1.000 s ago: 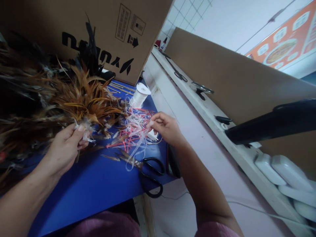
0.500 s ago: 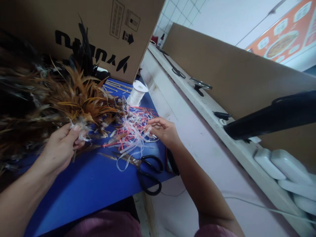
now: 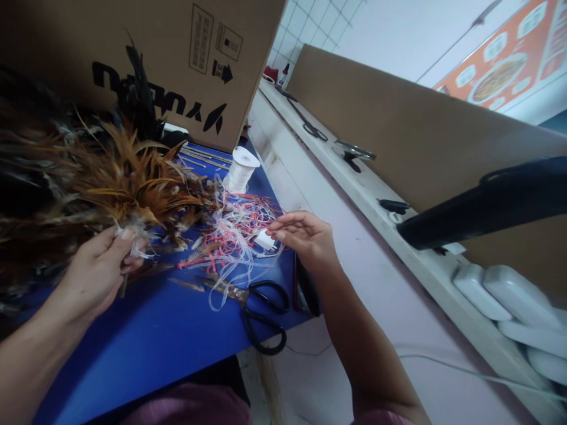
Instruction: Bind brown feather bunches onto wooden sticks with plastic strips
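My left hand (image 3: 100,262) is closed on the pale, fluffy base of a feather bundle (image 3: 128,177), brown and orange, with a bit of clear ribbon showing at the fingers. My right hand (image 3: 305,236) has thumb and fingertips drawn together above the edge of a tangle of pink and white ribbons (image 3: 234,230). Something reddish shows at those fingertips, too small to name. Just below them lies a small white block (image 3: 266,239). Black-handled scissors (image 3: 261,313) rest on the blue table (image 3: 163,336), a loop of clear ribbon across their blades.
A white spool (image 3: 241,170) stands behind the ribbons, near thin sticks (image 3: 206,156). A large cardboard box (image 3: 177,35) rises at the back. Beside the right hand lies a dark phone-like object (image 3: 306,289). A white ledge (image 3: 354,168) runs along the right.
My right hand has moved slightly right and away from the ribbons, uncovering the white block. The left hand keeps its hold on the feathers. The view has shifted a little.
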Demonstrator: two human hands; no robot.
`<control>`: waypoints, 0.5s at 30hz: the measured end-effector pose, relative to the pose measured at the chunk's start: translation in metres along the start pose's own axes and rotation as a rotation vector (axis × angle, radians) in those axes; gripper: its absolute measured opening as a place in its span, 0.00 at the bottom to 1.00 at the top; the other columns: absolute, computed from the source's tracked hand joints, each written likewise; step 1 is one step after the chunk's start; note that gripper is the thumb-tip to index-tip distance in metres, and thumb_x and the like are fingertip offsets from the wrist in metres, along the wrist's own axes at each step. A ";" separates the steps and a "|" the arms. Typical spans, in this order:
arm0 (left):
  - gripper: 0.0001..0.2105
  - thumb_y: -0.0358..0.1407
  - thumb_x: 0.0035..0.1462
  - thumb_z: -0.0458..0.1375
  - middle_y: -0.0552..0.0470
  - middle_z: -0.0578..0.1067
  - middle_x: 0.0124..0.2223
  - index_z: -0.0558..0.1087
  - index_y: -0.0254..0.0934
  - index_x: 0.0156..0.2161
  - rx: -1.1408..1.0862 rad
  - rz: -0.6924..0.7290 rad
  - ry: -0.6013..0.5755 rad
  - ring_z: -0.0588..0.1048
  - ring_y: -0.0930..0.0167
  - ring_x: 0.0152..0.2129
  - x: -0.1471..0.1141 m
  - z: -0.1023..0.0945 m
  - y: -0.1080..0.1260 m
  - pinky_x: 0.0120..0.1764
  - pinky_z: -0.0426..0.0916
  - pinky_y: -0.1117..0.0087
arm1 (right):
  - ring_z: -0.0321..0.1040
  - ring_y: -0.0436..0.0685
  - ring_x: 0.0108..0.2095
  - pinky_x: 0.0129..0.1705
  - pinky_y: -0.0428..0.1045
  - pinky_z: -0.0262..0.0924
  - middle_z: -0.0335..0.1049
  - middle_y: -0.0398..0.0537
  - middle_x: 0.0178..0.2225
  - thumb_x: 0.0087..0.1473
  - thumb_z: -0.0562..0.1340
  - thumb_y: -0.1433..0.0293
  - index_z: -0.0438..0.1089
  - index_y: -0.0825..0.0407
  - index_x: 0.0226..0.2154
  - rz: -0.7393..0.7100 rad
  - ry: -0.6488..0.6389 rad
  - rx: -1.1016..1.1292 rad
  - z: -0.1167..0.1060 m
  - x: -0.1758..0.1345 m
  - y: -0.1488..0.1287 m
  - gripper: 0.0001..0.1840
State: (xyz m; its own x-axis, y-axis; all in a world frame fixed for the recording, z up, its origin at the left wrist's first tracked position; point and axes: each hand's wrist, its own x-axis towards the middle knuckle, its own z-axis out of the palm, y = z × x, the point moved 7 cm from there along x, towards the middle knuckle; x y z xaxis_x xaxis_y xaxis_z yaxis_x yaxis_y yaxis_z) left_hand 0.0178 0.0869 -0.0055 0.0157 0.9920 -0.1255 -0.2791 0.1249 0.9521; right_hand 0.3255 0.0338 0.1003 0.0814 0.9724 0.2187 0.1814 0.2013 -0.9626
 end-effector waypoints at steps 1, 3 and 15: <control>0.14 0.40 0.48 0.63 0.57 0.64 0.22 0.63 0.35 0.23 0.002 -0.004 0.005 0.56 0.81 0.16 0.000 -0.001 0.000 0.17 0.53 0.82 | 0.75 0.54 0.34 0.41 0.53 0.71 0.77 0.45 0.32 0.42 0.70 0.72 0.72 0.50 0.34 -0.001 0.000 -0.002 0.000 0.000 0.000 0.13; 0.14 0.39 0.48 0.63 0.57 0.64 0.22 0.63 0.35 0.23 0.011 -0.015 0.018 0.56 0.81 0.16 0.000 -0.002 -0.002 0.18 0.54 0.82 | 0.75 0.54 0.34 0.41 0.52 0.72 0.77 0.45 0.33 0.42 0.70 0.72 0.72 0.50 0.34 -0.006 0.004 -0.010 0.000 0.000 -0.002 0.13; 0.13 0.39 0.48 0.63 0.56 0.65 0.22 0.64 0.35 0.24 0.010 -0.012 0.049 0.58 0.80 0.16 0.001 -0.003 -0.001 0.18 0.55 0.82 | 0.70 0.57 0.43 0.43 0.52 0.69 0.70 0.47 0.46 0.48 0.61 0.79 0.72 0.47 0.43 -0.295 -0.207 -0.697 0.011 0.019 -0.052 0.19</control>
State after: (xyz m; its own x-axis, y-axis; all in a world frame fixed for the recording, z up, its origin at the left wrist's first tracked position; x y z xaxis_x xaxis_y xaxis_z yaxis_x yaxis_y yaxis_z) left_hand 0.0153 0.0878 -0.0070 -0.0280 0.9882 -0.1504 -0.2693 0.1375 0.9532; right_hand 0.3068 0.0428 0.1530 -0.2381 0.9062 0.3496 0.7456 0.4011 -0.5321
